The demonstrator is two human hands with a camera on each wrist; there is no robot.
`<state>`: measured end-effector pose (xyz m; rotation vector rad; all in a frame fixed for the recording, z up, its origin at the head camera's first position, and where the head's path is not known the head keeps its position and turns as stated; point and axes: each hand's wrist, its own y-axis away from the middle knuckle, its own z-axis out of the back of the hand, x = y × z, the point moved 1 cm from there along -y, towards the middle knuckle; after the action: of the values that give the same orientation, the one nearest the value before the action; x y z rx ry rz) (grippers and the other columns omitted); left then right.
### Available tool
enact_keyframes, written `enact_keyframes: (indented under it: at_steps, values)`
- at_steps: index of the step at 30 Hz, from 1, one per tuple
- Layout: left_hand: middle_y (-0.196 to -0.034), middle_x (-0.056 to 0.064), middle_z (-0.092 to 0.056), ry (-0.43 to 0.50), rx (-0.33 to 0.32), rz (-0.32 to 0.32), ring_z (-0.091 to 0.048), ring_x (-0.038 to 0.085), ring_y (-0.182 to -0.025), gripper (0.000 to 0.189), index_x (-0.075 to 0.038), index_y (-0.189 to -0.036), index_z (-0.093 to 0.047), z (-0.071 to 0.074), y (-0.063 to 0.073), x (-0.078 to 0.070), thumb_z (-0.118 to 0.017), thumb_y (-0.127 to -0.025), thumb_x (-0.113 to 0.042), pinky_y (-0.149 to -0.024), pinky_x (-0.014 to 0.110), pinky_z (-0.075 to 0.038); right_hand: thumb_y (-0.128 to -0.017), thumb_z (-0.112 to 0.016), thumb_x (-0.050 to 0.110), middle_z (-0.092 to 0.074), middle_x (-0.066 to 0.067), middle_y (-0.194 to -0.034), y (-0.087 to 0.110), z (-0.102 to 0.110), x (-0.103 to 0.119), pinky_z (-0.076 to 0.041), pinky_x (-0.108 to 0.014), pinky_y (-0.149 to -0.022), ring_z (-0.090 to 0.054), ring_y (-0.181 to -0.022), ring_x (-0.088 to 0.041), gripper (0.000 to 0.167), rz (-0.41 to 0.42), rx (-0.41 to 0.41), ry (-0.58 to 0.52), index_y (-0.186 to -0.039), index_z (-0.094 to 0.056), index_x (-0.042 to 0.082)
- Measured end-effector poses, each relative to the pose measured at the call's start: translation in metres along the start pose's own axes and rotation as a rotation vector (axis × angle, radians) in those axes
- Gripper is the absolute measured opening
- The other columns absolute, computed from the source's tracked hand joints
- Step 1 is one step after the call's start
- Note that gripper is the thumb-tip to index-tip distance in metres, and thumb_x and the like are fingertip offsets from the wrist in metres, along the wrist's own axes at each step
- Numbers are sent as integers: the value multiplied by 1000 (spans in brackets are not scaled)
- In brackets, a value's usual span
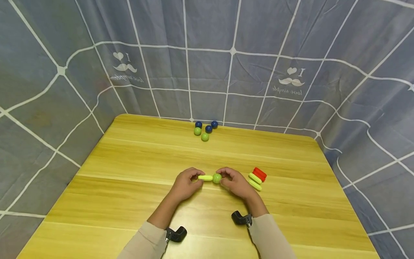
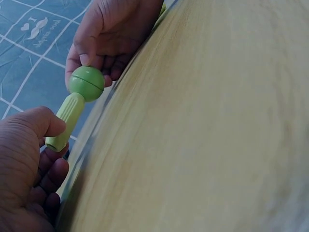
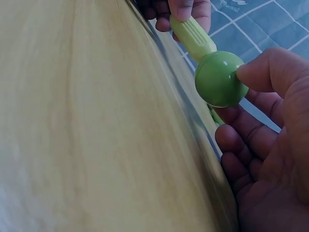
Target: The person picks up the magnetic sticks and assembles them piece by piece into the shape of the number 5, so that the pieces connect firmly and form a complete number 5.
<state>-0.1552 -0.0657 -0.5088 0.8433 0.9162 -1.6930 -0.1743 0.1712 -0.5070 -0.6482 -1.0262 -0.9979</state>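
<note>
My left hand pinches the free end of a yellow-green ribbed rod between thumb and fingers. At the rod's other end sits a green ball with a seam around it. My right hand holds that ball, with its thumb on one side and fingers beneath. In the left wrist view the rod meets the ball end-on, and the two are in line. Both hands are just above the table, facing each other.
Right of my right hand lie two yellow-green rods beside red rods. Near the table's back edge are two green balls and three dark blue balls. A grey curtain with white lines surrounds the wooden table.
</note>
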Motion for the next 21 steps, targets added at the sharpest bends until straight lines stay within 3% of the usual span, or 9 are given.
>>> enact_keyframes:
  at_steps: [7, 16, 21]
  values:
    - [-90, -7, -63, -19, 10, -13, -59, 16, -88, 19, -14, -103, -75, 1, 1, 0, -71, -85, -10, -81, 37, -49, -94, -63, 7, -65, -2, -115, 1, -2, 0, -41, -45, -98, -56, -109, -23, 27, -2, 2, -4, -121, -65, 13]
    - [-94, -6, -66, -68, 14, -34, -61, 13, -90, 18, -13, -105, -75, -2, 0, 2, -72, -87, -10, -83, 35, -52, -92, -71, 16, -62, 0, -118, -1, -5, -2, -39, -47, -102, -54, -114, -20, 30, 57, -15, 169, -121, -66, 15]
    - [-96, -4, -67, -85, 6, -56, -61, 12, -90, 18, -11, -105, -75, -3, -1, 3, -73, -87, -9, -83, 33, -53, -91, -71, 14, -62, 1, -115, -1, -6, -2, -39, -46, -101, -55, -112, -19, 28, 55, -24, 187, -118, -65, 16]
